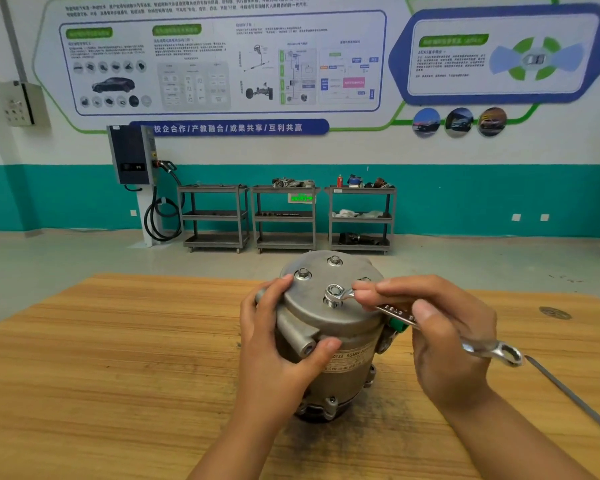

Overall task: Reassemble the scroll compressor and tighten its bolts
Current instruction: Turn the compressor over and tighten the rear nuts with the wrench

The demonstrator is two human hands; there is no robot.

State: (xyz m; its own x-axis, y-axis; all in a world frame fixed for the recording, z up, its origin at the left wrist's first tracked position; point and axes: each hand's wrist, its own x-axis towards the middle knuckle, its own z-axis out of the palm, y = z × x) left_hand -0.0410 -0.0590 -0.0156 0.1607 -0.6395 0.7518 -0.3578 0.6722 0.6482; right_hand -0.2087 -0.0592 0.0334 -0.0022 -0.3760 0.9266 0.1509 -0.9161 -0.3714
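The fingers [370,292] of the right hand [445,337] are pinching the flat, polished steel shank of a wrench [395,312], pressed close together against the thumb; that is what we are seeing in the head view. Just left of those fingertips, the wrench's ring end is sitting on a hex bolt [334,295] with a washer. The tool's long axis is running from that bolt down and to the right, past the palm, and ending in an open jaw. We are finding its stamped marks too blurred to read.

The left hand [278,344] is gripping the compressor [321,315], fingers spread and curled round its side and thumb lying on the body. The compressor is a dull grey cast-metal cylinder standing upright on a wood-grain table [118,358], between the two hands, round cover facing up. Beyond the right fingertips two more bolts [302,273] are seated in the cover. Beside the left thumb a label is reading "0134 SGMW". Under the right fingers a green plastic part [398,323] is showing.
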